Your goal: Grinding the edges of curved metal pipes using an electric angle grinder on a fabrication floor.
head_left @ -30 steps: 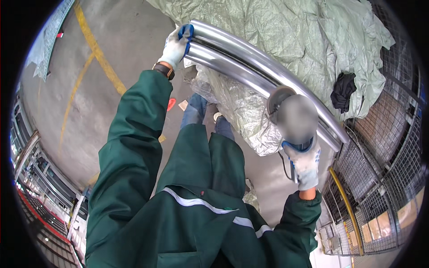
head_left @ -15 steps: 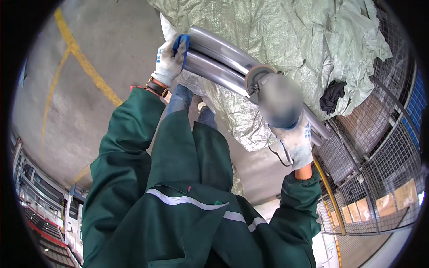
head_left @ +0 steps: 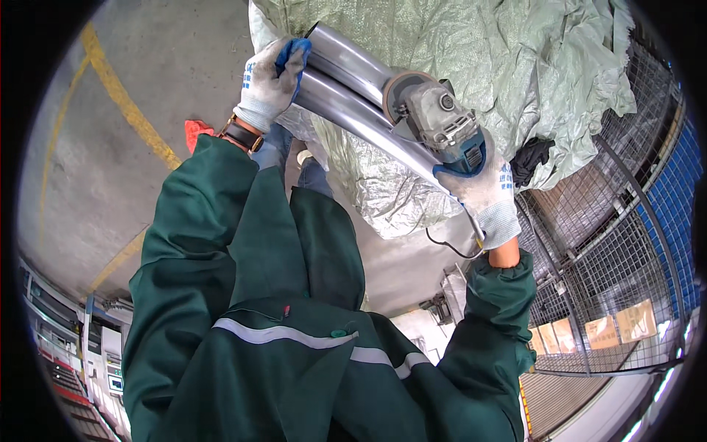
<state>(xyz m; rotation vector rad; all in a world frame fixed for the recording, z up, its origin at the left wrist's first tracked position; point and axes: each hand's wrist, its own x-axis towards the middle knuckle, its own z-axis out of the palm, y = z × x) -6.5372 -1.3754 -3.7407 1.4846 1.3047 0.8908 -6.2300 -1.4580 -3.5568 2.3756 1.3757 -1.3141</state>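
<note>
Two shiny steel tubes (head_left: 353,127) lie side by side, slanting down to the right over pale green woven sheeting (head_left: 508,66). My left hand (head_left: 271,79), in a white glove with a blue palm, is closed on the left end of the nearer tube. My right hand (head_left: 482,191), gloved the same way, grips the blue rear body of an angle grinder (head_left: 442,121). Its brown-edged disc (head_left: 403,92) is over the farther tube; whether it touches the metal I cannot tell. A black cord (head_left: 451,245) trails below my right hand.
Right of the sheeting stands a black wire-mesh cage (head_left: 589,254) with wrapped goods and cardboard boxes (head_left: 618,328). A black cloth (head_left: 532,158) lies at the sheeting's right side. Yellow lines (head_left: 125,103) cross the grey floor at left. Something red (head_left: 197,132) shows beyond my left wrist.
The grinder has shifted up and left relative to the tubes, and shows sharply where it was blurred before. My left hand keeps its grip. The whole view has shifted slightly.
</note>
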